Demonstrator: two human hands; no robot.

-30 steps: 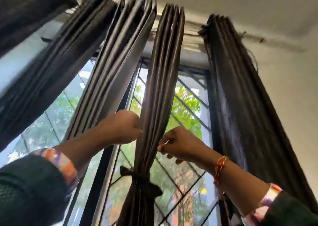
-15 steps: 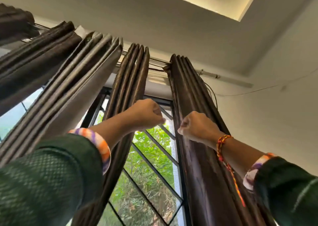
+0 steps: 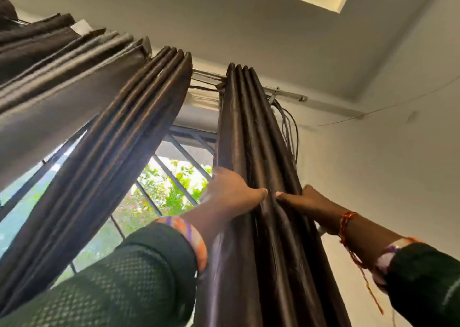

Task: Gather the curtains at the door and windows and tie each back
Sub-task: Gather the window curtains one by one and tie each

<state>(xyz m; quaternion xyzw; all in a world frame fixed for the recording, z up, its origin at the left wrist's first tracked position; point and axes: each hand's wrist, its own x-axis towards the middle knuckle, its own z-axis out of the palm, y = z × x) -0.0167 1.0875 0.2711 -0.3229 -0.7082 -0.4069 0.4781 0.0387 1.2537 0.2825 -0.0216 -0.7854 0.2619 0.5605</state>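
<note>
Both hands are raised to the right curtain (image 3: 251, 137), a dark brown panel gathered into tight vertical folds that hangs from the rod (image 3: 286, 93) at the right end of the window (image 3: 171, 187), close to the wall (image 3: 385, 165). The left hand (image 3: 231, 194) wraps the folds from the window side, thumb laid across the front of the cloth and the other fingers hidden behind it. The right hand (image 3: 302, 201) grips the same bundle from the wall side, its thumb pointing toward the left thumb, the two tips near each other but apart. Between them the folds are squeezed together. A red and yellow thread (image 3: 347, 224) circles the right wrist, with loose ends trailing down. Both forearms wear dark green sleeves (image 3: 139, 277) with striped cuffs. To the left, a second gathered curtain (image 3: 129, 137) slants away across the window, and a paler, wider one (image 3: 62, 90) hangs beyond it. A diagonal grille (image 3: 179, 177) crosses the glass, with green leaves outside. Thin cables (image 3: 290, 130) drop from the rod's end beside the right curtain
</note>
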